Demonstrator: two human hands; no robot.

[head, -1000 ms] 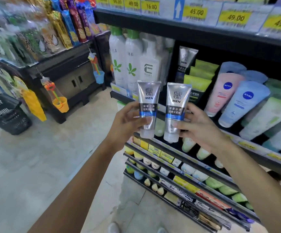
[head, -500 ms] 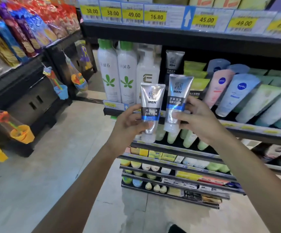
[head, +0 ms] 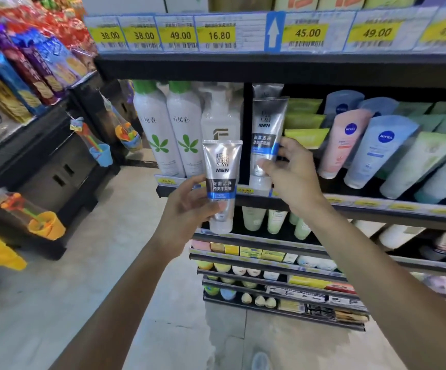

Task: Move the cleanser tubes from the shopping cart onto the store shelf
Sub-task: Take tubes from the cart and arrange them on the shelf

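Left hand (head: 189,206): gripping a silver cleanser tube (head: 221,182) marked MEN, fingers and thumb curled round its lower half. Tube upright, cap down, held clear of the store shelf (head: 349,206), in front of its left end.

Right hand (head: 291,169): pinching a second silver MEN tube (head: 265,140) between thumb and fingertips at mid-body. Tube upright, cap down, cap at or just above the shelf edge; contact with the shelf cannot be told. Positioned directly in front of a matching silver tube (head: 265,90) already standing in the same slot, only its top showing.

Left of that slot: two white bottles with green caps and leaf print (head: 168,134) and a white pump bottle (head: 220,116), all upright. Right of the slot: yellow-green tubes (head: 305,121), then pink and blue Nivea tubes (head: 363,140) leaning back.

Above: yellow price tags (head: 217,36) along the upper shelf edge, reading 38.00, 38.00, 49.00, 16.80, 45.00, 49.00.

Lower shelves stocked with small tubes and boxes. Shopping cart out of view.
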